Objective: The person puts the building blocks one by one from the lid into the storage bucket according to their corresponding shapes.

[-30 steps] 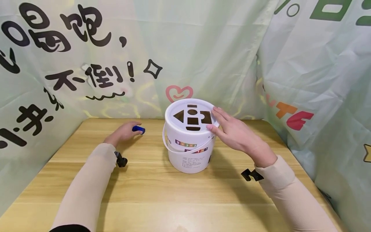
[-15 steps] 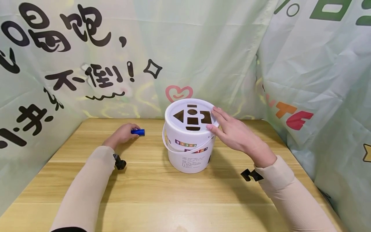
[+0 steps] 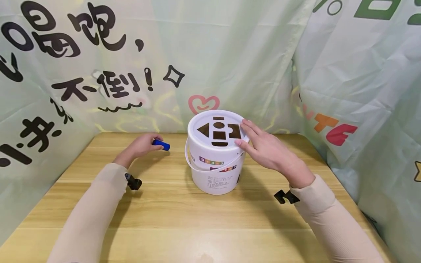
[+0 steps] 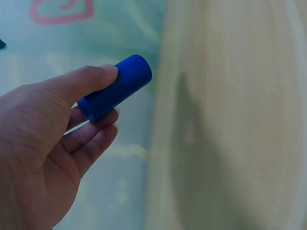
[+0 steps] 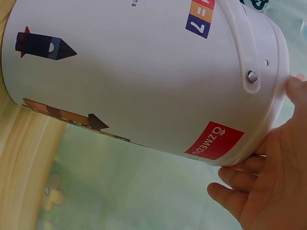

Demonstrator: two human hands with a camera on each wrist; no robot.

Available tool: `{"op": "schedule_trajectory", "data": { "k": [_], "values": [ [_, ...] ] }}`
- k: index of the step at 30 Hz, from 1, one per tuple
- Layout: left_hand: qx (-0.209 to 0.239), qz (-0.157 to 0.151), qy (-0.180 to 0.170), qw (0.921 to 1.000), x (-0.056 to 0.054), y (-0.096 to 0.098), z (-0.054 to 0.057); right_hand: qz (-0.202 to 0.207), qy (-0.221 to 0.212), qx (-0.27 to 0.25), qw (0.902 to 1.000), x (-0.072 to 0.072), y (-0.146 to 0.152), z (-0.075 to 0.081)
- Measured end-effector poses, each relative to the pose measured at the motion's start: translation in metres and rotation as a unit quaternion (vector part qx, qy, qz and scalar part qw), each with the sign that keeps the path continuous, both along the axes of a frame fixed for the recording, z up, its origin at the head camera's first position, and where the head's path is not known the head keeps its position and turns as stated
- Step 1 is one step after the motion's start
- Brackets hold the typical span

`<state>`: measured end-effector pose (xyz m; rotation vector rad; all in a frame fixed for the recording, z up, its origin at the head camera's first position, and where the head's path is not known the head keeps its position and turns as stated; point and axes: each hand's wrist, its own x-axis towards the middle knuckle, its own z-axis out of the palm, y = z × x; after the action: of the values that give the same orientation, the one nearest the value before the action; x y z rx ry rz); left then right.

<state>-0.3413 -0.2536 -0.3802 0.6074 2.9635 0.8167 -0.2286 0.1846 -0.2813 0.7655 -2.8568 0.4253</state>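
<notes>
Between thumb and fingertips, my left hand (image 3: 142, 145) pinches a blue cylinder block (image 3: 161, 145), held up at the table's far left. The left wrist view shows the block (image 4: 122, 84) tilted, its outer end pointing up and away from the thumb. A white bucket (image 3: 215, 182) stands upright on the table, its lid (image 3: 197, 140) cut with a triangle, a circle, rectangles and a notched shape. My right hand (image 3: 268, 151) rests at the bucket's right rim, fingers extended along the lid's edge. In the right wrist view the fingertips (image 5: 237, 178) touch the side just below the rim.
The bucket's thin white handle (image 3: 197, 170) hangs down across its front. A wooden table (image 3: 184, 230) lies beneath, with printed fabric (image 3: 250, 54) behind it and at both sides. Black camera mounts (image 3: 133, 181) sit on both wrists.
The blue cylinder block has turned in my left fingers, more of it now showing beyond the fingertips. My left hand has risen slightly. The right hand stays at the bucket's rim.
</notes>
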Motion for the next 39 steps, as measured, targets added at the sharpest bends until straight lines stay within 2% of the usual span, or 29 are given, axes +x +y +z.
{"op": "schedule_trajectory", "data": {
  "k": [11, 17, 25, 31, 39],
  "values": [
    [0.042, -0.020, 0.042, 0.9981, 0.018, 0.028, 0.057, 0.004, 0.000, -0.002, 1.0000, -0.001, 0.000, 0.000],
    [0.068, -0.019, 0.060, 0.9957, 0.028, 0.045, 0.089, 0.005, -0.002, -0.003, 1.0000, 0.000, 0.001, 0.000],
    [0.095, -0.039, 0.089, 0.9908, 0.039, 0.068, 0.126, 0.005, -0.001, -0.004, 1.0000, 0.000, 0.000, 0.001],
    [0.086, -0.067, 0.115, 0.9874, 0.046, 0.086, 0.153, 0.001, -0.005, -0.004, 1.0000, 0.000, 0.000, 0.000],
    [0.065, -0.101, 0.136, 0.9834, 0.050, 0.110, 0.186, 0.003, -0.001, -0.008, 1.0000, 0.000, 0.000, -0.001]
  ]
}}
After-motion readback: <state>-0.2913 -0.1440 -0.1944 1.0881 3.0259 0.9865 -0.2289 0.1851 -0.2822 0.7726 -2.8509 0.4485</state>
